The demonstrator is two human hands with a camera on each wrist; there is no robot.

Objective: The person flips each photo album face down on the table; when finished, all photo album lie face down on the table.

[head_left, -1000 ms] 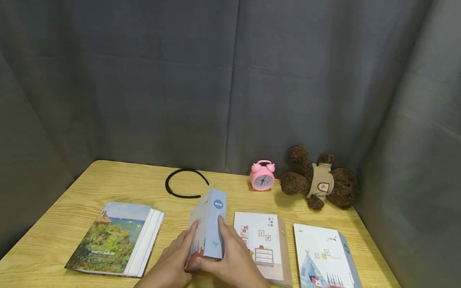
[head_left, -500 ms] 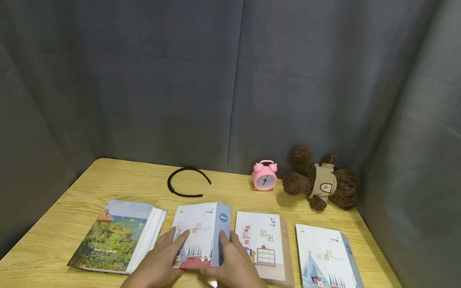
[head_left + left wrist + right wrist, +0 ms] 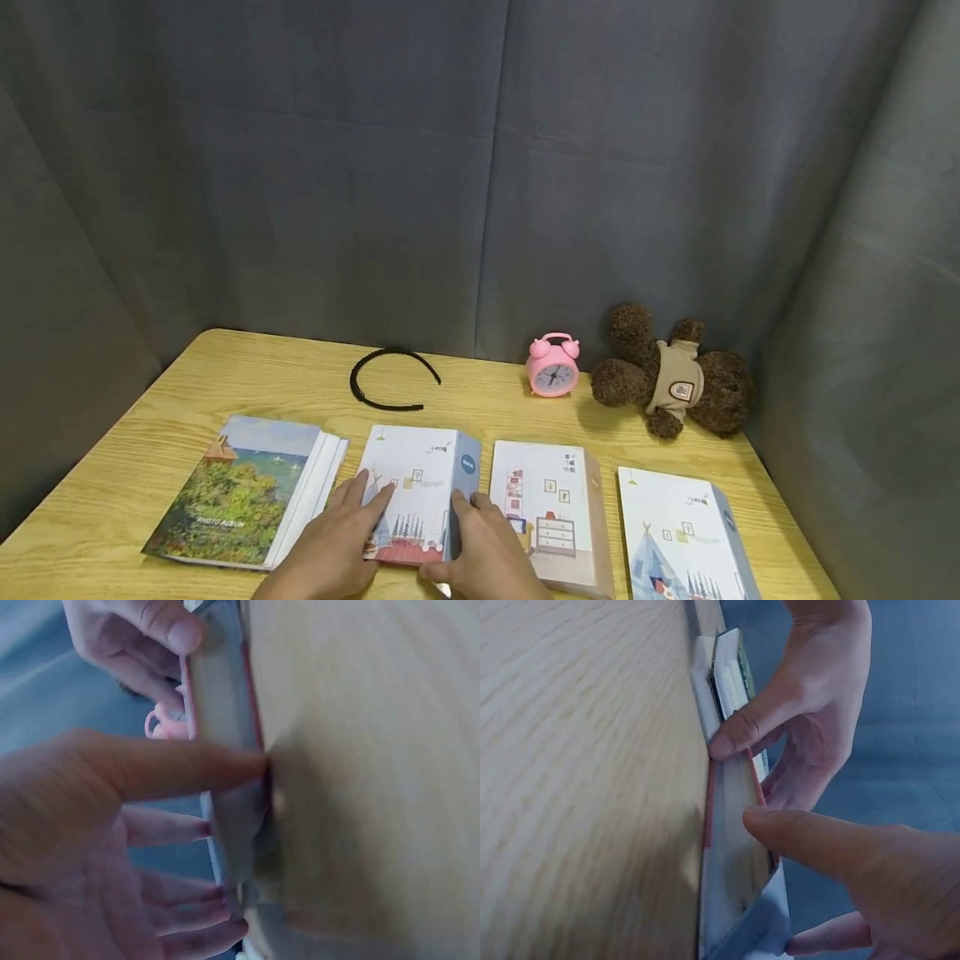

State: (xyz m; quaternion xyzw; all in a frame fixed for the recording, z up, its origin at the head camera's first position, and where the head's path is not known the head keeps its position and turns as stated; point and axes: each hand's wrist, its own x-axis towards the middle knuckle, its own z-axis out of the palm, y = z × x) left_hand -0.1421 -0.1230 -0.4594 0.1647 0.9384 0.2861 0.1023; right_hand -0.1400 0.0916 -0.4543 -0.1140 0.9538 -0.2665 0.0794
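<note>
Between left grip (image 3: pixel 330 535) and right grip (image 3: pixel 491 543), a blue-spined book (image 3: pixel 416 493).

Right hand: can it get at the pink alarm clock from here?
Probably yes, after letting go and stretching forward: the right hand grips a white-covered book, but nothing tall stands between that hand and the pink alarm clock.

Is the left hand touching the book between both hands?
Touching: in the left wrist view, the left hand has its thumb against the book, page side.
</note>
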